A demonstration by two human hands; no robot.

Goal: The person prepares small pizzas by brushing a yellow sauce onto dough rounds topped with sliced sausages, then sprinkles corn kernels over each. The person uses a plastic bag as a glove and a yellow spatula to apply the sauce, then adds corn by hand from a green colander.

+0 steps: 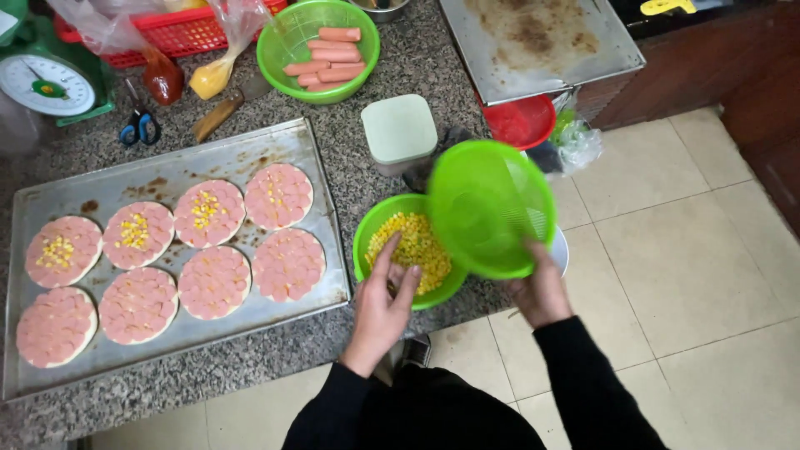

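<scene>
From the head camera, the left hand (382,304) dips its fingers (385,257) into a green bowl of corn (408,250) at the desk's (250,367) near edge, pinching kernels. The right hand (540,287) grips a green strainer (490,207), tilted above the bowl's right side. The bowl overhangs the edge, so a nudge could likely tip corn onto the floor (692,275). Left lies a tray (167,167) of sausage-topped rounds. Far off sit a pale square lidded box (399,127) and sauce bags (162,75).
</scene>
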